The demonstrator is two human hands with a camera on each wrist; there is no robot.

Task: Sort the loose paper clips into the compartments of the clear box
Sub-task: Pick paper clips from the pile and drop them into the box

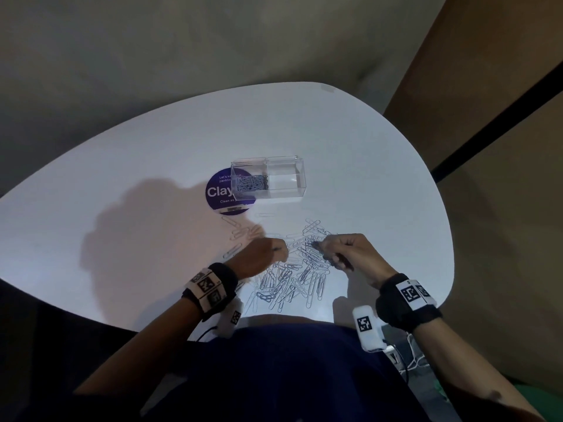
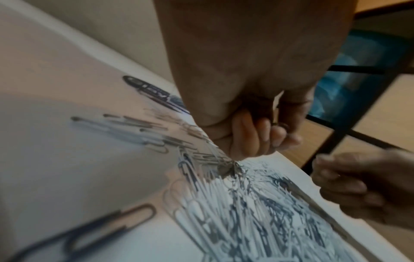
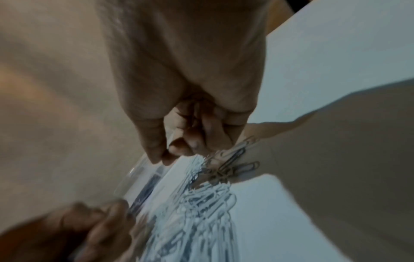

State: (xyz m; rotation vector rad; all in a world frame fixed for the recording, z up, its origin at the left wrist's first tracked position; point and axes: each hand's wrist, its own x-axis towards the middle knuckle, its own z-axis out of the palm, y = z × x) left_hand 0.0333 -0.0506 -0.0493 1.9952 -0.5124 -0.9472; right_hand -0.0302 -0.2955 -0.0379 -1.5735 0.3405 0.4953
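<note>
The clear box [image 1: 285, 181] stands mid-table with two compartments. Its left one holds several dark paper clips [image 1: 252, 182]; the right one looks bare. A pile of loose silver and dark paper clips [image 1: 297, 274] lies near the front edge, blurred in the left wrist view [image 2: 257, 209]. My left hand [image 1: 281, 249] hovers at the pile's left edge with fingers curled [image 2: 264, 138]; a thin bit of wire shows in it. At the pile's right edge, my right hand [image 1: 323, 248] is curled round several dark clips, thumb and forefinger pinched [image 3: 174, 152].
A round purple sticker [image 1: 219, 193] lies under the box's left end. A few stray clips [image 1: 240, 231] lie left of the pile. The white table [image 1: 137, 184] curves away on both sides; its front edge is close to my body. A brown wall is at right.
</note>
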